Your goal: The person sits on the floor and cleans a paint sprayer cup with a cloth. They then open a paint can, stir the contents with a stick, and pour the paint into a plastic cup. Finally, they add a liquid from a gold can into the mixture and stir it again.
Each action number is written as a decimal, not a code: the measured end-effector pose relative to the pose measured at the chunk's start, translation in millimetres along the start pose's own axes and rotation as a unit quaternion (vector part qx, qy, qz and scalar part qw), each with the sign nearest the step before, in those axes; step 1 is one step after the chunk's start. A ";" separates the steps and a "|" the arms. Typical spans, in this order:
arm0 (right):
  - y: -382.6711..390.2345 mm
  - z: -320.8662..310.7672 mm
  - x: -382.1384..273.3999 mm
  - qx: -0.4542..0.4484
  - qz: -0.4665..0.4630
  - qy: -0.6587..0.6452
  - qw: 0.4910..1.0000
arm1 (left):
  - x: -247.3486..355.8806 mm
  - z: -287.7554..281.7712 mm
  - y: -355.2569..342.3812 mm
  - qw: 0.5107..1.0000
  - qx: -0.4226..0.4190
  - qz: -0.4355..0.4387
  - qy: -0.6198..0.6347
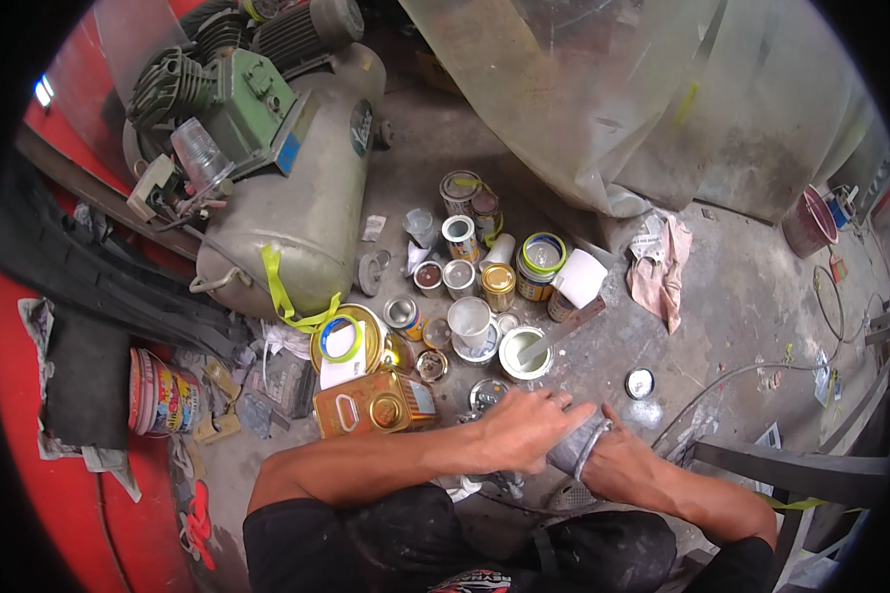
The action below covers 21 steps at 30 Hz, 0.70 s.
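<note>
In front of my lap, my right hand (618, 465) wraps round the side of a tilted paint can (568, 455), grey with a bright round rim. My left hand (526, 427) reaches across from the left, its fingers bent over the can's upper part; its fingertips are partly hidden. Just beyond my hands stands an open can of pale paint (526, 358), with a flat stirring stick (576, 324) leaning out of it. A loose round lid (640, 382) lies on the floor to the right.
Several paint cans (459, 237) and a rectangular gold tin (361, 405) crowd the floor ahead. An air compressor (311, 188) stands at the far left. A pink rag (663, 267), a hose (732, 374), a maroon bucket (809, 222) and a dark metal frame (801, 469) are on the right.
</note>
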State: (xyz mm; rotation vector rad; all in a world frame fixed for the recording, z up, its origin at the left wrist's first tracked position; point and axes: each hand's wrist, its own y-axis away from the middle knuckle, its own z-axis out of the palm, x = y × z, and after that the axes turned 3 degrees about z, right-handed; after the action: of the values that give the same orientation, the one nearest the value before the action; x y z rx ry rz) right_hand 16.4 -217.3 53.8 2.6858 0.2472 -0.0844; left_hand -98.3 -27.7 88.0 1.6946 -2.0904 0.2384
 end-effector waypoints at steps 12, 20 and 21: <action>-3.5 10.7 6.4 0.134 -0.008 0.057 0.989 | 1.4 10.8 -13.2 0.998 -0.055 -0.023 0.006; -8.1 26.4 14.5 0.045 -0.003 -0.453 0.891 | 1.3 17.7 -12.9 0.999 -0.007 -0.025 -0.029; -9.0 23.7 13.5 0.021 0.027 -0.534 0.845 | 1.8 17.6 -12.5 0.999 -0.002 -0.020 -0.045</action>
State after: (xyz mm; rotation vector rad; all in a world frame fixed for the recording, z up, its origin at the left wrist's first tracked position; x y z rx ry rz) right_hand 27.5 -217.4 27.4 2.2505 -0.1920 -1.4997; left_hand -90.6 -39.1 71.4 1.7726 -2.1175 0.1479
